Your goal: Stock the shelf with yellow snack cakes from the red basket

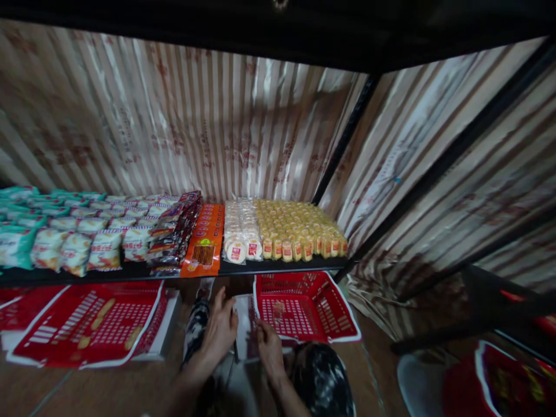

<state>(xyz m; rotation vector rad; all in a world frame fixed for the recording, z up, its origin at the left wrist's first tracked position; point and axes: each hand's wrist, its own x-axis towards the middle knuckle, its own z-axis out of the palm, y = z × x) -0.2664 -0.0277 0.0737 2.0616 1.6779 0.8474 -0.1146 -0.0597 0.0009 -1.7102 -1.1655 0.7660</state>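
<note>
Far left on the floor, a red basket (93,324) holding a few pale snacks. Above it, a shelf (269,266) stocked with packets. At centre, our left hand (219,330), fingers spread open, rests on a flat packet (245,327) lying on the floor beside a second red basket (306,307). Our right hand (269,347) touches the packet's near edge; we cannot tell its grip.

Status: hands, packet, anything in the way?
Left hand open, fingers spread, on packet on floor. Right hand on its near edge, grip unclear. Red basket close on the right, shelf overhead.
</note>
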